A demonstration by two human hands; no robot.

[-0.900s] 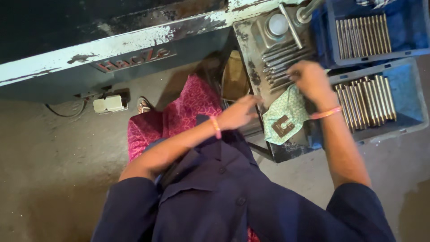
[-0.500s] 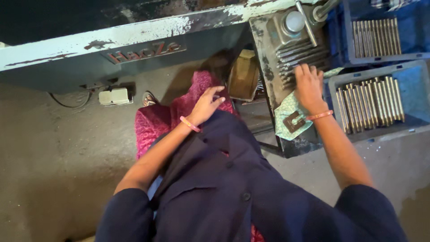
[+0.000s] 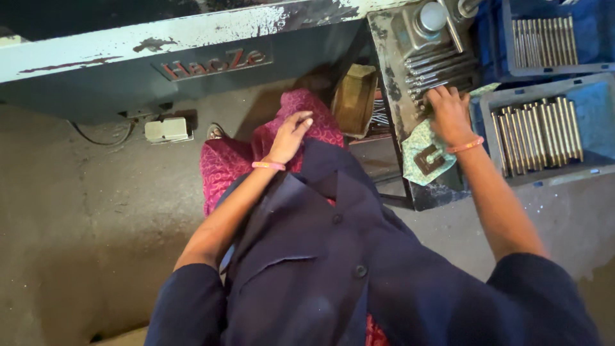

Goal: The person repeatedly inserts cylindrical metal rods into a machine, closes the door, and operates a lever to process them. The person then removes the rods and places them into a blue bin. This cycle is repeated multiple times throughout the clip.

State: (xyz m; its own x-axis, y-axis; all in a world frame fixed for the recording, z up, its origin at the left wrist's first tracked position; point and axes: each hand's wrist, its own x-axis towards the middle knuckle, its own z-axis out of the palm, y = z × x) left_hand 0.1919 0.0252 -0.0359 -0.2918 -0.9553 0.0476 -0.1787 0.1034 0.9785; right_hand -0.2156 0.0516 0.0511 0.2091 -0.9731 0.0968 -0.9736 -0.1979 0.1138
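Two hands apart: our right hand (image 3: 448, 115) lies fingers-down, ungripped, on the metal rods (image 3: 442, 67) running left-right ahead, left hand (image 3: 291, 134) loose on our lap

This looks like a metalworking workshop or small factory. A heavy machine body (image 3: 192, 57) with chipped grey-green paint spans the top of the frame. At upper right, blue plastic crates (image 3: 586, 90) hold rows of steel rods (image 3: 538, 134), beside a grimy steel work tray (image 3: 391, 77). The floor (image 3: 77, 243) is bare, stained concrete.
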